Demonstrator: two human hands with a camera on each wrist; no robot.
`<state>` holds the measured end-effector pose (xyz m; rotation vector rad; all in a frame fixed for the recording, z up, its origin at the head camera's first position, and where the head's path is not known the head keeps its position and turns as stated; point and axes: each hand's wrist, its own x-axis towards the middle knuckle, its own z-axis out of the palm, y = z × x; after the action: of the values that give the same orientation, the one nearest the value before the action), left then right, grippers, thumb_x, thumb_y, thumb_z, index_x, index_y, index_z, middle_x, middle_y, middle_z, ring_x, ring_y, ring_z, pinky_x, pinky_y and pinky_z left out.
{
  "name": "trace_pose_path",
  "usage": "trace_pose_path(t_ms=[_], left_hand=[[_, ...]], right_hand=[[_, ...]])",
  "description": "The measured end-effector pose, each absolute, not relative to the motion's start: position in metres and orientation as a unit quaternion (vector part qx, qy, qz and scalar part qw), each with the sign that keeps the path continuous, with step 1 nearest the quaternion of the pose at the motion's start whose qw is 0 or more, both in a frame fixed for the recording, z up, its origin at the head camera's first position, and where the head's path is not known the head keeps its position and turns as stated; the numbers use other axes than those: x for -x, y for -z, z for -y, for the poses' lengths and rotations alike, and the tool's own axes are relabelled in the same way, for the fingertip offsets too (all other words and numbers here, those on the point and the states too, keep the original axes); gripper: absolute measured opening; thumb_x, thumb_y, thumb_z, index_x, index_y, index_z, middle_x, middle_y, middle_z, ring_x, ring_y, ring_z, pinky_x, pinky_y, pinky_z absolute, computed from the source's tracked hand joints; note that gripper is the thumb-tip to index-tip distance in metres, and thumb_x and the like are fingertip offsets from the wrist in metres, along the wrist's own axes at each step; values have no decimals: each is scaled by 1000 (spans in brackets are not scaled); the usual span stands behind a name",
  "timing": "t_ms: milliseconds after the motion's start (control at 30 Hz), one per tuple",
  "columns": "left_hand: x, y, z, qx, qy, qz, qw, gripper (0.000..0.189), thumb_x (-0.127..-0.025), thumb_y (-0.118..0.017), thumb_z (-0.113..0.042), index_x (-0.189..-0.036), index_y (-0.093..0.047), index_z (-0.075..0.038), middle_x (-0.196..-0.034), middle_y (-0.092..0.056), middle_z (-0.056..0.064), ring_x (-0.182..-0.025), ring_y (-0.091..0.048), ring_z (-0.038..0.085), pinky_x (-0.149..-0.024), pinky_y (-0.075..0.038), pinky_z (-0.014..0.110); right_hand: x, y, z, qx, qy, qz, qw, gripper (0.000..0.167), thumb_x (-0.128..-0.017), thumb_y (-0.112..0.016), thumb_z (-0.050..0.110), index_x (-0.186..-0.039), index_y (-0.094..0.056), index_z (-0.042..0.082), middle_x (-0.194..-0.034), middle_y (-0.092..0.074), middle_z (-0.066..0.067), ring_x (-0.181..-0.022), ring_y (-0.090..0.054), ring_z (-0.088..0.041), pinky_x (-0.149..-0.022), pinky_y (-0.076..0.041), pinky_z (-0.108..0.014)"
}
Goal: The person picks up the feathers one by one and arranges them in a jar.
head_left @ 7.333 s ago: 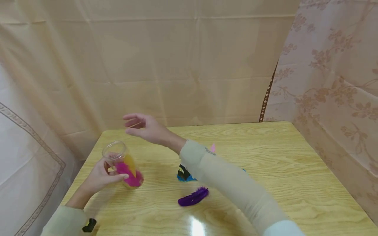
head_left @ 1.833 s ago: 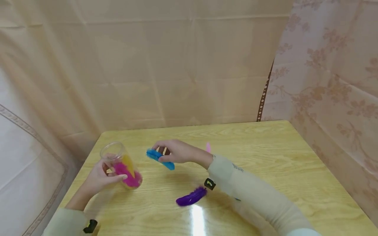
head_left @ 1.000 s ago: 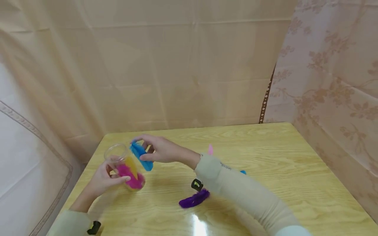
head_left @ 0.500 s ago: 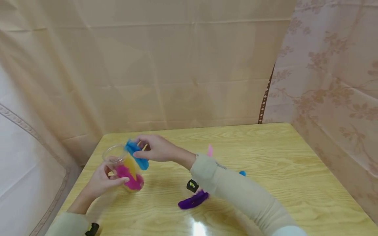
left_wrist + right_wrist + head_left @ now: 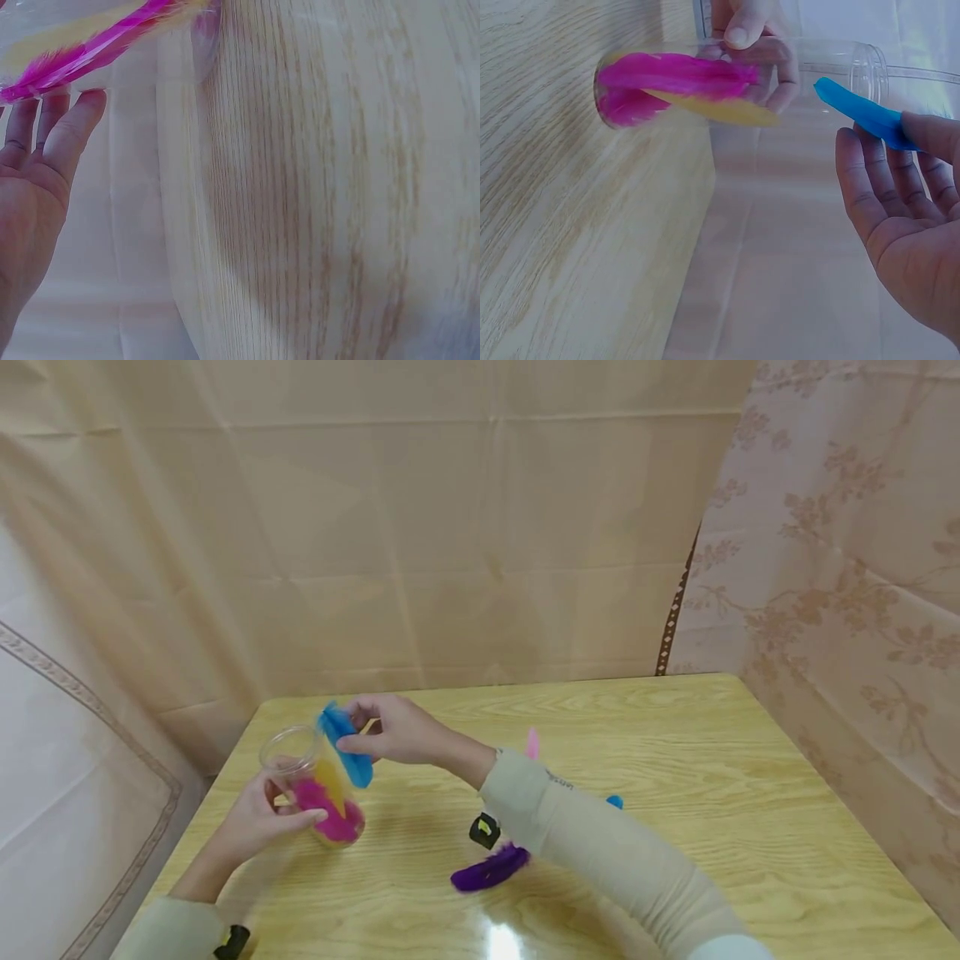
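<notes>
You held a blue feather [image 5: 349,758] outside the jar [image 5: 306,766], near its mouth.
Your right hand [image 5: 393,729] pinched it, forearm slanting over the table [image 5: 712,760]; your left hand [image 5: 258,817] curled round the tilted jar of pink and yellow feathers [image 5: 321,800]. Lettering [image 5: 558,781] on your right sleeve [image 5: 600,835] was too small to read. A purple feather [image 5: 491,870] lay well in from the table's far edge.

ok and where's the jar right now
In the head view, the jar is left of centre, held in the left hand, beside the blue feather in the right hand.
</notes>
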<state>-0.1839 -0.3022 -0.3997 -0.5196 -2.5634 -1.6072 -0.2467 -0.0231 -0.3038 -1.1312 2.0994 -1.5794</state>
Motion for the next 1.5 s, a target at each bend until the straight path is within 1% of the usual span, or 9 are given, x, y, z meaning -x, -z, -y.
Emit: trace_pose_path(t_ms=[500, 567, 700, 800, 933, 1100, 1200, 1400, 1500], left_hand=[[185, 401, 303, 168, 520, 837, 38, 51, -83, -79, 5, -127, -52, 5, -131, -59, -2, -107, -61, 6, -79, -59, 27], [185, 401, 304, 164, 517, 839, 38, 51, -83, -80, 4, -126, -52, 4, -131, -59, 0, -108, -61, 3, -80, -59, 26], [184, 401, 304, 160, 518, 839, 35, 36, -83, -80, 4, -107, -53, 5, -137, -57, 9, -116, -57, -3, -83, -57, 23], [184, 401, 304, 161, 519, 839, 36, 34, -82, -80, 5, -102, -53, 5, -138, -53, 16, -117, -56, -2, -84, -56, 22], [185, 401, 304, 166, 515, 840, 41, 34, -82, -80, 5, -105, -54, 4, -134, -53, 9, -114, -57, 1, -83, -57, 23], [188, 403, 305, 171, 519, 836, 37, 31, -83, -79, 7, -96, -51, 5, -132, -52, -6, -116, -56, -1, -83, -57, 24], [189, 402, 305, 176, 523, 834, 31, 28, -84, -77, 8, -95, -52, 5, -132, -51, -4, -116, -57, 2, -82, -58, 25], [189, 402, 305, 177, 518, 836, 34, 26, -83, -77, 8, -93, -53, 4, -131, -51, -4, -116, -56, 3, -81, -59, 25], [189, 402, 305, 176, 516, 837, 35, 30, -83, -78, 7, -104, -57, 4, -130, -52, -3, -116, -56, 4, -80, -59, 25]], right_hand=[[244, 300, 28, 382, 557, -719, 164, 24, -97, -70, 11, -118, -63, 3, -95, -66, -5, -79, -69, -13, -66, -61, -30], [244, 298, 30, 384, 558, -717, 164, 25, -97, -70, 11, -119, -63, 3, -95, -66, -5, -79, -70, -13, -66, -61, -29], [244, 293, 33, 389, 559, -715, 159, 23, -96, -70, 10, -117, -63, 3, -94, -66, -5, -79, -70, -12, -68, -61, -28], [244, 288, 37, 391, 564, -712, 148, 20, -96, -71, 8, -113, -63, 1, -94, -66, -5, -79, -70, -11, -68, -61, -27], [244, 282, 40, 388, 572, -711, 127, 24, -94, -72, 5, -116, -64, -1, -93, -67, -6, -79, -69, -10, -68, -61, -26], [246, 275, 43, 380, 582, -710, 113, 44, -94, -72, 3, -134, -56, 1, -96, -68, -8, -79, -70, -12, -67, -61, -26], [246, 273, 43, 372, 591, -707, 115, 51, -93, -72, 3, -140, -50, 5, -95, -67, -6, -76, -70, -13, -67, -61, -27], [246, 270, 46, 372, 588, -710, 111, 50, -94, -72, 5, -138, -49, 7, -90, -68, -2, -77, -68, -11, -69, -61, -26], [246, 269, 48, 379, 585, -709, 105, 44, -94, -72, 7, -134, -52, 4, -92, -69, -2, -78, -68, -9, -69, -60, -25]])
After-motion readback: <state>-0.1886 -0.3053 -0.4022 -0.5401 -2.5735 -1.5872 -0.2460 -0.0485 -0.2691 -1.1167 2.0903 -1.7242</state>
